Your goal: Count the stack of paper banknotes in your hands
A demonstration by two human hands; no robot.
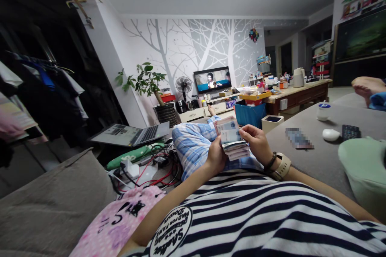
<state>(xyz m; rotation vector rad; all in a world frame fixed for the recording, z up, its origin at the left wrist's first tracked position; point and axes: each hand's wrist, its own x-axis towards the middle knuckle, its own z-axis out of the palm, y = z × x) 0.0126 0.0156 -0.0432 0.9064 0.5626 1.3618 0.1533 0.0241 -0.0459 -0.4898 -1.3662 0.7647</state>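
A single head-worn camera looks forward and down along the reclining person's striped-shirt torso [271, 217], close to the two hands at centre frame. Its wide lens faces the tree-patterned grey wall [193, 44] at twelve o'clock. The grey sofa arm [45, 204] sits at eight o'clock.

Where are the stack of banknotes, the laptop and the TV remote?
stack of banknotes [230, 136]: head view, on the top note's face.
laptop [149, 133]: head view, on the keyboard.
TV remote [350, 131]: head view, on its buttons.
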